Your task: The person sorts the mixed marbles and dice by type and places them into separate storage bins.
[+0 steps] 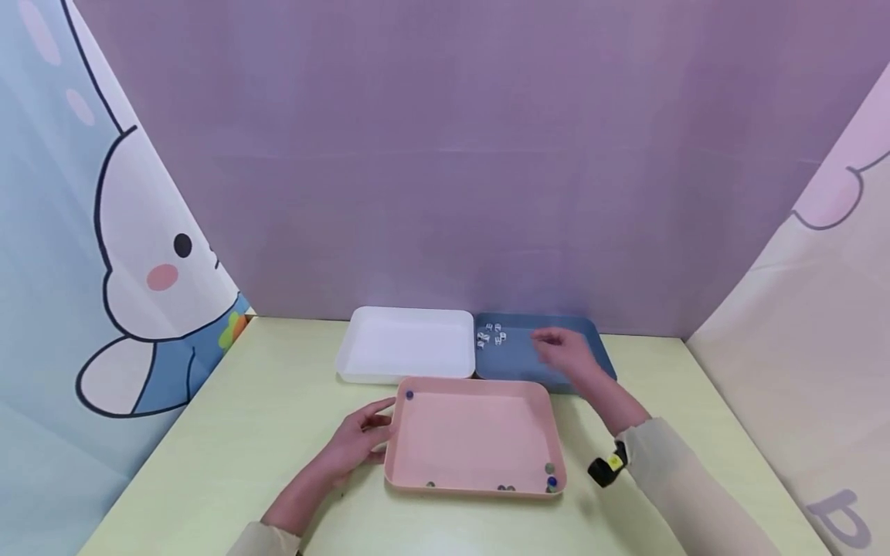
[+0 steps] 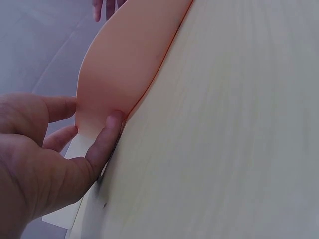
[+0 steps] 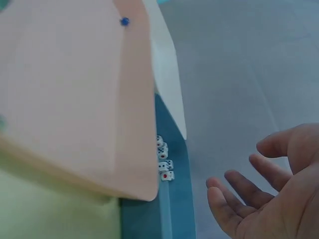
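My left hand (image 1: 356, 440) touches the left side of a pink tray (image 1: 473, 383) with its fingertips; in the left wrist view the thumb (image 2: 107, 139) lies against the tray's outer wall. Inside the pink tray, a blue marble (image 1: 409, 394) sits at the far left corner, and several more marbles, among them a blue marble (image 1: 552, 482), lie along the near edge and near right corner. My right hand (image 1: 565, 351) hovers over the blue tray (image 1: 556, 380), fingers loosely bent and holding nothing. Several white dice (image 3: 164, 162) are gathered at that tray's left.
A white tray (image 1: 406, 347) stands at the back left, side by side with the blue tray and behind the pink one. All the trays rest on a pale yellow table (image 1: 264, 401). A purple curtain (image 1: 445, 170) hangs behind, with printed cloths on both sides.
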`<action>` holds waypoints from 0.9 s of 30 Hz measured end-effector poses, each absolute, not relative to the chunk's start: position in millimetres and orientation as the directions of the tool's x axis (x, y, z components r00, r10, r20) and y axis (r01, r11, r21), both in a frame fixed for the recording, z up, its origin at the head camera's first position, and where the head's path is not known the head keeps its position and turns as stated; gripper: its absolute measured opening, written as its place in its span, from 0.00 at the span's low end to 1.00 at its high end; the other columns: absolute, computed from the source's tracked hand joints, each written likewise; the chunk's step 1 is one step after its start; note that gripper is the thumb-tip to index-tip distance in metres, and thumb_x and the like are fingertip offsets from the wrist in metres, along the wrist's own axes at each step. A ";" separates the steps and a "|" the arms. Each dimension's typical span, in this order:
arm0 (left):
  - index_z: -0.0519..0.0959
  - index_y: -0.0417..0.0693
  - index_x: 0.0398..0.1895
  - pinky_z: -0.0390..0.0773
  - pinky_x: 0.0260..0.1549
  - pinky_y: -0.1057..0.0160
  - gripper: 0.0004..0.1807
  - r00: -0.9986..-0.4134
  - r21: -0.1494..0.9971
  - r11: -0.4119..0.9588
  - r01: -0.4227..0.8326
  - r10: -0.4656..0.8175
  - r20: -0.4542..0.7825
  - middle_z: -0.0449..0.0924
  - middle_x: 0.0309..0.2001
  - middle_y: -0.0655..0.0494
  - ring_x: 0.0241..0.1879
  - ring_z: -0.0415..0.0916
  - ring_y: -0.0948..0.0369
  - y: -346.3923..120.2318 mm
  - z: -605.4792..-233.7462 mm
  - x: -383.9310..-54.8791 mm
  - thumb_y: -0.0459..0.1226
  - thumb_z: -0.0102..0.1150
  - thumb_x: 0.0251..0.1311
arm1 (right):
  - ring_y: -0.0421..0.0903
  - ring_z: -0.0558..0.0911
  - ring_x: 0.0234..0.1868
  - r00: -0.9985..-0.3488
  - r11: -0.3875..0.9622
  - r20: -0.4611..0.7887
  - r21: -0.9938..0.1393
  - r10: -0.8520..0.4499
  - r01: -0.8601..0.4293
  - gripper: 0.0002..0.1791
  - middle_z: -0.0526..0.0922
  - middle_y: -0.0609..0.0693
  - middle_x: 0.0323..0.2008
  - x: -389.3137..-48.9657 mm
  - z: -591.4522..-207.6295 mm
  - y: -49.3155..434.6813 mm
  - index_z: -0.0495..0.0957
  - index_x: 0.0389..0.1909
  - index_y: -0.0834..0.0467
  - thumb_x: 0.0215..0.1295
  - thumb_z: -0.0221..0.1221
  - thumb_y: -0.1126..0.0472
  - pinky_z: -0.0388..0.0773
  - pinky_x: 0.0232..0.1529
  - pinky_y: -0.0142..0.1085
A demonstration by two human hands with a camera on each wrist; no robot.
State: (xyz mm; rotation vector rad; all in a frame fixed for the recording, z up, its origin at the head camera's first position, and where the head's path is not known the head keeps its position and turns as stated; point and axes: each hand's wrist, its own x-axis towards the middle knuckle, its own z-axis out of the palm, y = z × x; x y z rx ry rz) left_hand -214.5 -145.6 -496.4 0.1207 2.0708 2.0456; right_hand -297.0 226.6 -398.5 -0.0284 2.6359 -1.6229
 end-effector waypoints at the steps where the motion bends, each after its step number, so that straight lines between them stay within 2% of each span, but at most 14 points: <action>1: 0.64 0.43 0.71 0.83 0.33 0.53 0.30 -0.970 0.994 0.021 -0.104 0.218 -0.106 0.66 0.52 0.37 0.44 0.72 0.52 -145.5 -496.3 -214.6 0.32 0.58 0.66 | 0.60 0.78 0.51 -0.998 0.464 -0.030 -0.886 -0.049 0.004 0.20 0.76 0.64 0.55 -291.7 -400.2 228.3 0.74 0.60 0.64 0.72 0.54 0.59 0.76 0.51 0.50; 9: 0.64 0.43 0.71 0.83 0.34 0.54 0.30 -0.969 0.993 0.017 -0.116 0.220 -0.117 0.65 0.51 0.38 0.44 0.72 0.53 -146.8 -497.9 -215.2 0.32 0.58 0.66 | 0.57 0.79 0.43 -0.996 0.537 -0.046 -0.843 -0.081 -0.005 0.18 0.80 0.61 0.48 -250.2 -420.8 236.0 0.76 0.57 0.66 0.70 0.55 0.62 0.80 0.40 0.49; 15: 0.64 0.42 0.71 0.83 0.34 0.54 0.30 -0.968 0.994 0.020 -0.112 0.222 -0.113 0.65 0.51 0.37 0.43 0.72 0.53 -147.4 -498.0 -214.5 0.32 0.58 0.66 | 0.50 0.80 0.36 -0.999 0.586 -0.014 -0.810 -0.038 -0.011 0.14 0.81 0.53 0.39 -228.9 -440.2 240.4 0.79 0.51 0.65 0.67 0.58 0.64 0.80 0.31 0.39; 20: 0.64 0.43 0.71 0.83 0.35 0.52 0.31 -0.970 0.993 0.027 -0.114 0.211 -0.117 0.66 0.52 0.37 0.44 0.73 0.52 -148.7 -500.2 -214.3 0.33 0.59 0.65 | 0.46 0.80 0.33 -1.000 0.597 -0.007 -0.802 0.010 0.012 0.15 0.81 0.52 0.39 -218.4 -453.6 240.8 0.80 0.51 0.63 0.65 0.60 0.65 0.79 0.27 0.37; 27: 0.65 0.44 0.70 0.83 0.36 0.52 0.31 -0.970 0.993 0.015 -0.121 0.210 -0.121 0.66 0.52 0.38 0.44 0.72 0.52 -147.5 -502.0 -217.1 0.33 0.59 0.65 | 0.46 0.80 0.32 -0.998 0.543 -0.022 -0.838 0.052 0.047 0.18 0.81 0.56 0.42 -204.2 -460.1 236.0 0.76 0.54 0.65 0.63 0.61 0.67 0.82 0.28 0.41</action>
